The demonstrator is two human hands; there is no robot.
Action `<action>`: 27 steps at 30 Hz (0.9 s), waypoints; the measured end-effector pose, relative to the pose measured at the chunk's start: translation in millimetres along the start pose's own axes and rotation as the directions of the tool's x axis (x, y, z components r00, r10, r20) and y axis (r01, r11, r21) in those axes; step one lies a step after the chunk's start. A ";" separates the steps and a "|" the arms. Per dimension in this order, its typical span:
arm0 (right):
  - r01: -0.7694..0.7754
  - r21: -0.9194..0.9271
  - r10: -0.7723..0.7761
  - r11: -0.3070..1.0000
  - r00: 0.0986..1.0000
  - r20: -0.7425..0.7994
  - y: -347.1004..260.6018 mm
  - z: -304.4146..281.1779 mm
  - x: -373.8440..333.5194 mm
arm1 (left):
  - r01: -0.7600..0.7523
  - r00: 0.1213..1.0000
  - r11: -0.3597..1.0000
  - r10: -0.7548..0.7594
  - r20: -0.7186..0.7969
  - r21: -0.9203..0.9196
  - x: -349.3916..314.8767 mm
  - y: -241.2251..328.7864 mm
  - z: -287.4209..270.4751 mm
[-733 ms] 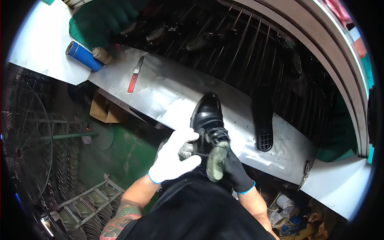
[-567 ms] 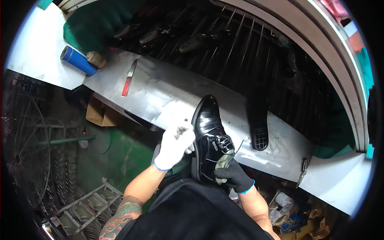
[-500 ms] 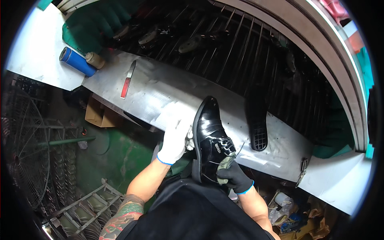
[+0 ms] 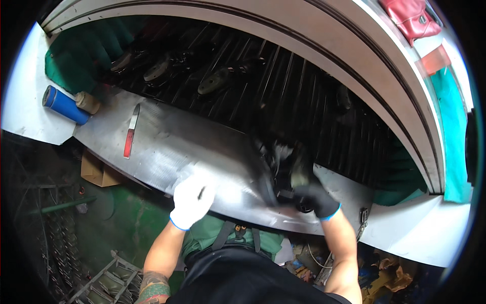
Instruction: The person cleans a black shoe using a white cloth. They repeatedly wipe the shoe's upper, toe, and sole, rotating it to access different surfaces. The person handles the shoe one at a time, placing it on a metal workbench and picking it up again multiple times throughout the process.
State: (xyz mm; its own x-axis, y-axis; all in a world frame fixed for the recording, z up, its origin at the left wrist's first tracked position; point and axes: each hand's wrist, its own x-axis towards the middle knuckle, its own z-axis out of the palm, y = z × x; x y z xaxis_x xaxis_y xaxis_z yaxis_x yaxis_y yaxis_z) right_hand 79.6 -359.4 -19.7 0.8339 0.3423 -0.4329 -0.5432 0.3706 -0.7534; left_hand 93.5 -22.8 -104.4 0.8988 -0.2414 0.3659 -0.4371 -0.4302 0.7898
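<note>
My right hand, in a black glove with a blue cuff, grips a black dress shoe that is blurred with motion above the grey metal ledge. My left hand, in a white glove, rests on the ledge's near edge, fingers curled and holding nothing that I can see. Beyond the ledge, a dark slatted conveyor carries several shoes lying sole up.
A red-handled knife lies on the ledge to the left. A blue cylinder and a tan roll sit at the far left. A cardboard box and metal racks are below.
My right hand has carried the shoe to the right and farther away toward the conveyor. My left hand has let go of the shoe and dropped to the ledge's near edge.
</note>
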 end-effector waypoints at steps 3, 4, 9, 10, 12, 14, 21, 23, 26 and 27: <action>0.167 -0.126 -0.170 0.978 0.985 -0.018 -68.8 -7.7 93.9 | -0.008 0.994 0.988 0.024 -0.104 0.153 -6.4 0.6 -0.2; 0.225 -0.225 -0.263 0.948 0.952 -0.157 -99.3 -5.7 86.6 | -0.045 0.997 0.996 0.050 -0.065 0.077 3.2 0.4 4.1; 0.305 -0.395 -0.431 0.867 0.855 -0.287 -150.0 -42.9 183.4 | -0.072 0.992 0.991 0.083 -0.097 0.112 9.4 1.2 1.3; 0.302 -0.415 -0.443 0.858 0.845 -0.301 -150.8 -47.0 196.8 | -0.096 0.989 0.985 0.111 -0.101 0.140 7.3 -2.1 2.5; 0.300 -0.444 -0.460 0.844 0.830 -0.314 -150.5 -52.4 223.5 | -0.077 0.992 0.987 0.090 -0.086 0.140 5.5 -4.5 2.7; 0.295 -0.472 -0.470 0.831 0.826 -0.312 -147.6 -52.9 252.2 | -0.057 0.997 0.978 0.068 -0.046 0.202 7.9 -1.1 -1.0; 0.284 -0.604 -0.487 0.745 0.850 -0.200 -140.7 -16.5 385.8 | -0.092 0.994 0.991 0.098 -0.057 0.102 4.8 -9.2 -8.8; 0.284 -0.649 -0.505 0.705 0.844 -0.179 -148.0 -6.7 423.5 | -0.078 0.994 0.993 0.085 -0.068 0.088 1.7 -8.5 -7.8; 0.266 -0.726 -0.531 0.634 0.833 -0.158 -151.3 4.2 467.6 | -0.020 0.997 0.996 0.026 -0.074 0.086 -5.3 -6.1 -5.3; 0.248 -0.755 -0.534 0.607 0.831 -0.156 -153.2 7.9 475.3 | 0.002 0.996 0.995 0.006 -0.087 0.097 -4.5 -5.5 -4.4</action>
State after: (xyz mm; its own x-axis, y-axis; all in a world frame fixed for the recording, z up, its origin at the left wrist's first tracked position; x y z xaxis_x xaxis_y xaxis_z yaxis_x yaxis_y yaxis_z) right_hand 558.4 -246.7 -106.2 0.9982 -0.0482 -0.0349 -0.0493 -0.3423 -0.9383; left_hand 92.1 -15.5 -108.3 0.8957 -0.1677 0.4119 -0.4361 -0.5130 0.7394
